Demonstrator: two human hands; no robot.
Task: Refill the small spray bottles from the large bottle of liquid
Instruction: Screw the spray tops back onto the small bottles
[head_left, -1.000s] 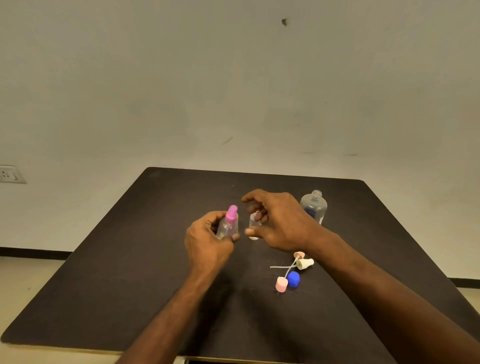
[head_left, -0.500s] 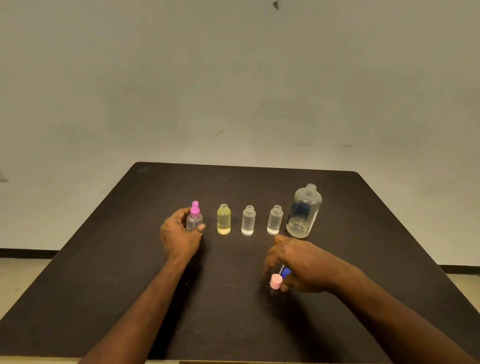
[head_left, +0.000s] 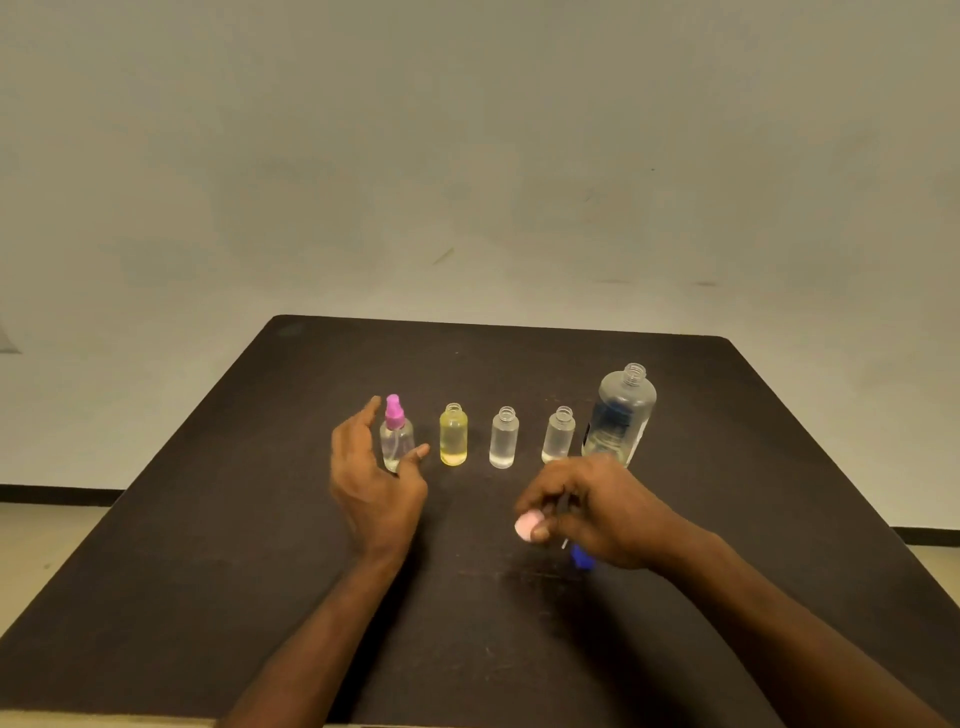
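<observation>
Fingers of the left hand (head_left: 375, 480) have just spread off the pink-capped spray bottle (head_left: 396, 435), now standing recapped on the counter (head_left: 208, 519); three open small bottles and the large bottle (head_left: 621, 415) follow; the right hand (head_left: 597, 512) pinches a pink spray cap (head_left: 528, 525), probably for the next bottle.

1. Four small bottles are set upright in a row: pink-capped clear bottle (head_left: 397, 440), uncapped yellow bottle (head_left: 453, 435), two uncapped frosted bottles (head_left: 503, 438) (head_left: 559, 435).
2. Large clear bottle (head_left: 620, 413) is stood uncapped at right end, partly filled.
3. Pink spray cap (head_left: 528, 525) is pinched.
</observation>
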